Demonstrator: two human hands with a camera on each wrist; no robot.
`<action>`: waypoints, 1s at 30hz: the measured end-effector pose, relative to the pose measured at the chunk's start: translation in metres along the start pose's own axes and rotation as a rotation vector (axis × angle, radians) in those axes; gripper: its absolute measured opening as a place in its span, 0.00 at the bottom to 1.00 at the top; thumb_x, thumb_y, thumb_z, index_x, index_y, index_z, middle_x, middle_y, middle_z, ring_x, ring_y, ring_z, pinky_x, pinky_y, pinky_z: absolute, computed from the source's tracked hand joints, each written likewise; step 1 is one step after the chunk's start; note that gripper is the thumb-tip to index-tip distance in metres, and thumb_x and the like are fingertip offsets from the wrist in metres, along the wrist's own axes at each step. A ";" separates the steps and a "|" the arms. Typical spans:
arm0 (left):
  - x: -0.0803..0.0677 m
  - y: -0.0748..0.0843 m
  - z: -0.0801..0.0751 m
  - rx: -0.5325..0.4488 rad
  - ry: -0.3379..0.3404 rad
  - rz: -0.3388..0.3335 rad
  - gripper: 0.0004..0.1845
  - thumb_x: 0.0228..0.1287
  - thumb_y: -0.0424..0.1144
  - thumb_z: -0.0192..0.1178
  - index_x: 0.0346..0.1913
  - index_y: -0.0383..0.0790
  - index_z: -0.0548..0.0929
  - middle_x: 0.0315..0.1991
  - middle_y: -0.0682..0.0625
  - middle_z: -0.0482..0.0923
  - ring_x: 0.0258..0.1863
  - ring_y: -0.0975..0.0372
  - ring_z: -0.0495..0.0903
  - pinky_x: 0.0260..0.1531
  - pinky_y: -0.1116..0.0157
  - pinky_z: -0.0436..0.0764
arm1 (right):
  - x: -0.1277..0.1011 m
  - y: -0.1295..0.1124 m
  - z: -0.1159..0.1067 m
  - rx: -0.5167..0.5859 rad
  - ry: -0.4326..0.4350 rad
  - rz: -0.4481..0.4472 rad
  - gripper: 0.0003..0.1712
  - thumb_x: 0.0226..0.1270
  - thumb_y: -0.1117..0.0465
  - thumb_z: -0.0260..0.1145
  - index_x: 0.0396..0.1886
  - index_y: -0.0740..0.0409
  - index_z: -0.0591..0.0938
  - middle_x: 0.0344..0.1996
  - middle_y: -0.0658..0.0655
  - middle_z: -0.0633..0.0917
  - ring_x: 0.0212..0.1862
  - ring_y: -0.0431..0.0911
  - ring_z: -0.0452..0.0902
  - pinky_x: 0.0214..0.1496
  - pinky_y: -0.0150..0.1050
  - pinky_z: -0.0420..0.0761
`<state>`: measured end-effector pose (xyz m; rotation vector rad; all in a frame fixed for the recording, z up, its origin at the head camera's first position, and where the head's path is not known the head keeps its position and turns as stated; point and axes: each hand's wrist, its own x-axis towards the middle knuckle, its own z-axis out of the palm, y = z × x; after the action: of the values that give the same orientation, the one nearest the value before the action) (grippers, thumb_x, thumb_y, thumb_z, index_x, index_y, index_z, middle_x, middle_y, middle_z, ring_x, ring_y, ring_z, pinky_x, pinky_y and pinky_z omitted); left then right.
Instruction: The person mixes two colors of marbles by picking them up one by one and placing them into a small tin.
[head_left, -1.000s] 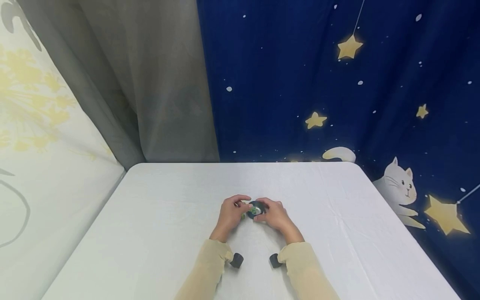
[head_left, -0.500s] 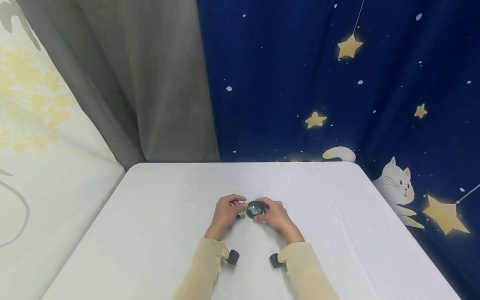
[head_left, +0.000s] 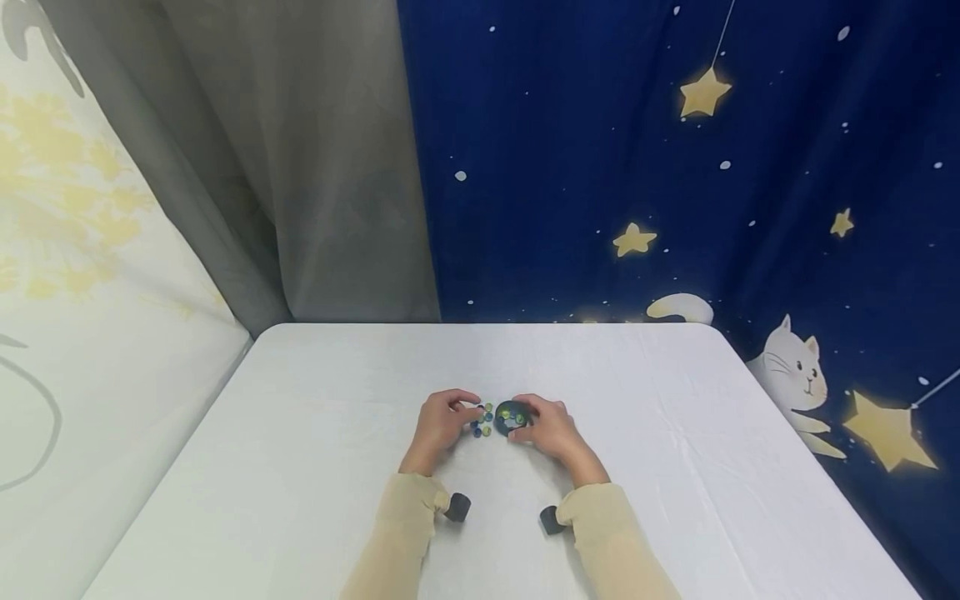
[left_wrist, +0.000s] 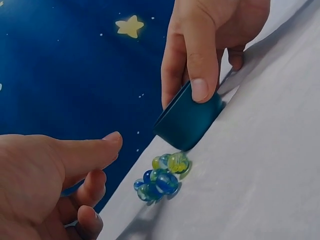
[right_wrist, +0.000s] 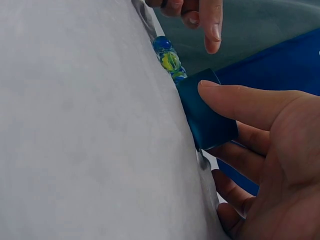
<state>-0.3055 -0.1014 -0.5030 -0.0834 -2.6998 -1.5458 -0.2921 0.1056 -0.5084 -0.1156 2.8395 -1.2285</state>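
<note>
A wrinkled white cloth covers my tabletop [head_left: 315, 433], backed by a navy star-print curtain [head_left: 675, 183]. My right hand [head_left: 551, 429] pinches a small round teal cup [left_wrist: 187, 120], tilted on its side at mid-table. Just beside its mouth lies a cluster of glossy blue and yellow-green glass marbles [left_wrist: 161, 176]. My left hand [head_left: 438, 423] hovers near them, fingers loose, holding nothing.

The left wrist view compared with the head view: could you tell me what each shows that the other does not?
Only the left wrist view shows the marbles as swirled blue and yellow-green glass beside the cup's base. Only the head view shows the whole white table, the curtains and both sleeves. Both show the right hand gripping the small dark cup and the left hand near the marbles.
</note>
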 end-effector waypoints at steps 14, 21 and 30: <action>0.000 -0.008 -0.003 0.111 0.018 0.038 0.10 0.52 0.32 0.71 0.39 0.45 0.89 0.25 0.54 0.75 0.26 0.61 0.72 0.32 0.62 0.71 | 0.000 -0.001 0.000 -0.004 -0.005 0.023 0.34 0.49 0.56 0.78 0.60 0.46 0.79 0.58 0.57 0.79 0.62 0.59 0.66 0.59 0.64 0.64; 0.000 -0.012 -0.002 0.154 0.022 0.047 0.11 0.52 0.32 0.70 0.39 0.47 0.89 0.30 0.53 0.77 0.34 0.59 0.76 0.41 0.57 0.74 | 0.000 -0.001 0.000 -0.003 -0.005 0.020 0.34 0.49 0.56 0.78 0.60 0.46 0.79 0.59 0.57 0.79 0.62 0.59 0.65 0.59 0.64 0.64; -0.002 -0.012 0.001 0.200 0.046 0.030 0.10 0.53 0.32 0.69 0.39 0.48 0.89 0.30 0.53 0.74 0.33 0.59 0.74 0.39 0.58 0.73 | 0.001 0.000 0.001 -0.004 0.006 0.010 0.33 0.49 0.56 0.78 0.59 0.45 0.80 0.59 0.57 0.79 0.63 0.60 0.66 0.61 0.64 0.63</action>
<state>-0.3042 -0.1067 -0.5134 -0.0817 -2.7850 -1.2456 -0.2934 0.1052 -0.5091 -0.0977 2.8439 -1.2227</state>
